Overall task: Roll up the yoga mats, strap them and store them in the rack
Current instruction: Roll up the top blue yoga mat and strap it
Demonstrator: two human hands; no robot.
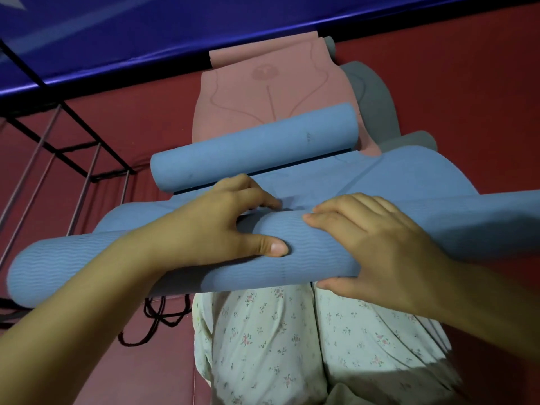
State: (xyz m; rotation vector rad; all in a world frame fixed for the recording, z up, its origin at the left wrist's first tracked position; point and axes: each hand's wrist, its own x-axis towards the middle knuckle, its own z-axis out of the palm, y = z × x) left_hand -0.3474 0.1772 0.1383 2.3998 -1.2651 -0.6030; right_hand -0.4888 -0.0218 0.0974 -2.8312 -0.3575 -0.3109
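A blue yoga mat [365, 176] lies on the red floor, partly rolled from its near end into a thick roll [73, 258] across my lap. My left hand [222, 226] grips the roll near its middle, fingers curled over the top and thumb pressed on the near side. My right hand [377, 244] grips the roll just to the right, fingers over the top, thumb underneath. The mat's far end curls into a second blue roll [254, 147]. Beyond it lie a flat pink mat [263, 92] and a grey mat [377, 100].
A black and grey metal rack [73, 153] stands at the left on the red floor [467, 83]. A black strap or cord [157, 317] lies on the floor by my left knee. A dark blue padded wall [146, 33] runs along the back.
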